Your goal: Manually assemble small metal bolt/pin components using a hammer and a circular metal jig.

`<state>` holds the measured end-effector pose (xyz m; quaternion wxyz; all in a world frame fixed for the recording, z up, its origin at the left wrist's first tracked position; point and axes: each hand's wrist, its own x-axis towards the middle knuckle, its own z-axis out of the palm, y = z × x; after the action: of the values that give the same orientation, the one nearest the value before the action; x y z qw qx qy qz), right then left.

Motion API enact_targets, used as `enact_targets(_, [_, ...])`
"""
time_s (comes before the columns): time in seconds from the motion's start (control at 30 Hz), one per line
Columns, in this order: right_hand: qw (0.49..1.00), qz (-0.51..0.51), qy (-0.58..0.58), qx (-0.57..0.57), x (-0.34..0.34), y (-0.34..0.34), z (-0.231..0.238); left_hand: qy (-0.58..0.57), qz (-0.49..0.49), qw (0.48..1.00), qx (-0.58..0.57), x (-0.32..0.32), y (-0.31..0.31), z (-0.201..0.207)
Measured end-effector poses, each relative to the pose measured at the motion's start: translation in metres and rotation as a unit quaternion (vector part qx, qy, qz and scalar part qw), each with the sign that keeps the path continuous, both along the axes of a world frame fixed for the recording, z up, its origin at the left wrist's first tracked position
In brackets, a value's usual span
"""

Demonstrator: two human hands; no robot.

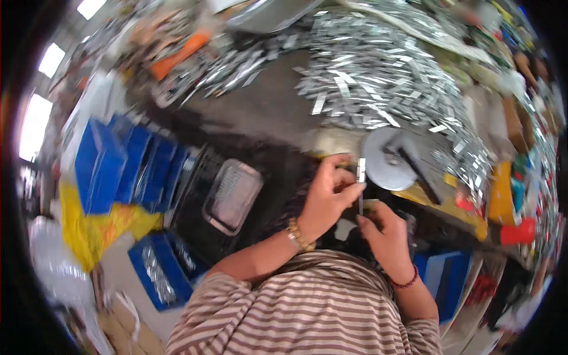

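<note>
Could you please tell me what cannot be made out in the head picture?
Silvery strip, lower end, head view: too small and blurred to tell whether the right hand grips it.
Grey curved object, far side, head view: cut off by the upper edge.
Pile of metal pieces, head view: upper pieces hide those beneath.

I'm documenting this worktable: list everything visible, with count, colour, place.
Thin metal strip: one, silver, centre
Flat metal pieces: countless, silver, far worktable
Round flat disc: one, grey, right of strip
Rectangular plastic bins: several, blue, left and lower right
Crumpled plastic bag: one, yellow, left
Rectangular tray: one, pale, left of centre
Other clutter: uncounted, mixed, edges
Striped shirt: one, brown and cream, bottom
Left hand: one, centre, pinching strip
Right hand: one, right of centre
</note>
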<state>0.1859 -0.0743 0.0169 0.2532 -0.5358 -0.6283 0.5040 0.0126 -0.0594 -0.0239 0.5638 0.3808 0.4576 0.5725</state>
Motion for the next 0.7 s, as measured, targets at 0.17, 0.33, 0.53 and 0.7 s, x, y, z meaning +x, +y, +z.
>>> enact_targets(0.17, [0.996, 0.052, 0.066, -0.035, 0.000, -0.001, -0.017, 0.037, 0.118, 0.992, 0.004, -0.068, -0.020, -0.025])
enact_targets(0.33, [0.995, 0.037, 0.046, -0.081, 0.015, -0.005, -0.041, 0.103, 0.333, 0.922, -0.169, -0.177, -0.085, -0.142])
enact_targets(0.53, [0.991, 0.068, 0.030, -0.109, 0.003, -0.012, -0.043, 0.281, 0.413, 0.791, -0.354, -0.297, -0.190, -0.297])
enact_targets(0.7, [0.992, 0.056, 0.019, -0.108, 0.004, -0.011, -0.049, 0.198, 0.454, 0.751, -0.437, -0.290, -0.158, -0.301])
